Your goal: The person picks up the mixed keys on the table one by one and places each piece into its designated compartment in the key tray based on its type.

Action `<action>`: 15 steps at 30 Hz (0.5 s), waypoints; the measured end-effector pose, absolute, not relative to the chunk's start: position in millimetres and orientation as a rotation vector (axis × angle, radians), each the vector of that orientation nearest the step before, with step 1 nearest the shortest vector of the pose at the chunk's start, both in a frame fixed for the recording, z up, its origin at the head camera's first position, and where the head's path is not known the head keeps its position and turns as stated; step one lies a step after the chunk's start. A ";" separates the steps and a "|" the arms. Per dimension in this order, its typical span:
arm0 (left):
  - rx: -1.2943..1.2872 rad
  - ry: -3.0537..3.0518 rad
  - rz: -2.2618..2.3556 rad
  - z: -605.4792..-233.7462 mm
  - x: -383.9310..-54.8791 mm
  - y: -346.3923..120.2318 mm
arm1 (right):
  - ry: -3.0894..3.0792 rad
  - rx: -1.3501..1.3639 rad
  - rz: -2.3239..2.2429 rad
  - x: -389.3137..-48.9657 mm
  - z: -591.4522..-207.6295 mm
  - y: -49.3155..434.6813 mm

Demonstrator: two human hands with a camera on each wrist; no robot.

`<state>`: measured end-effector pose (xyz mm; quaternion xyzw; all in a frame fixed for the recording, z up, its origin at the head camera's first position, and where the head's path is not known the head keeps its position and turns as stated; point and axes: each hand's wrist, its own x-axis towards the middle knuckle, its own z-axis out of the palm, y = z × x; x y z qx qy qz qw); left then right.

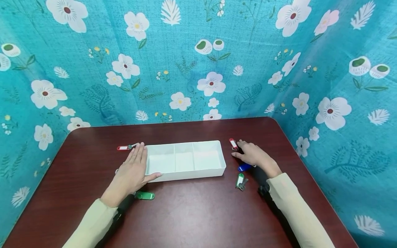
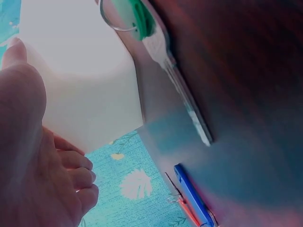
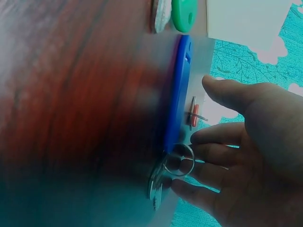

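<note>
A white tray with three compartments (image 1: 195, 176) stands on the table. My left hand (image 1: 130, 174) lies against its left end, fingers straight and thumb along the front wall. My right hand (image 1: 255, 155), fingers loosely spread, is beside a red-tagged key (image 1: 233, 143) and above a blue-tagged key (image 1: 244, 167). In the right wrist view, the blue tag (image 3: 178, 94) has a ring and key near my fingertips; nothing shows gripped. A green-tagged key (image 1: 240, 181) lies in front of it. Near my left wrist is another green tag (image 1: 146, 196), whose key (image 2: 177, 85) shows in the left wrist view.
Another red-tagged key (image 1: 124, 147) lies behind my left hand. A blue tag (image 2: 191, 191) shows in the left wrist view, mostly hidden from the head view. The dark red table (image 1: 198, 217) meets a blue flowered curtain (image 1: 186, 69) at the back and right.
</note>
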<state>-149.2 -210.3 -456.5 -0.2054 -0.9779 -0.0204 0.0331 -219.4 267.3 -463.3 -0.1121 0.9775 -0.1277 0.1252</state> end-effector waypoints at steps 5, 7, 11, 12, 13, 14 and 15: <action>-0.627 -3.013 -0.070 -456.0 -149.1 -210.1 | 2.871 -0.326 -0.356 -219.1 -460.7 264.1; -0.625 -3.007 -0.082 -456.6 -149.3 -210.2 | 2.874 -0.319 -0.350 -219.4 -460.3 263.4; -0.622 -3.004 -0.097 -457.5 -149.1 -210.7 | 2.896 -0.323 -0.365 -219.1 -460.7 262.6; -0.622 -3.007 -0.101 -457.7 -149.0 -210.9 | 2.908 -0.328 -0.370 -219.2 -460.8 262.4; -0.621 -3.011 -0.102 -457.7 -149.0 -210.9 | 2.918 -0.334 -0.376 -219.4 -460.8 262.1; -0.620 -3.015 -0.104 -457.6 -149.0 -210.8 | 2.929 -0.339 -0.379 -219.7 -460.8 261.9; -0.619 -3.019 -0.106 -457.5 -149.1 -210.7 | 2.942 -0.344 -0.382 -219.9 -460.7 261.5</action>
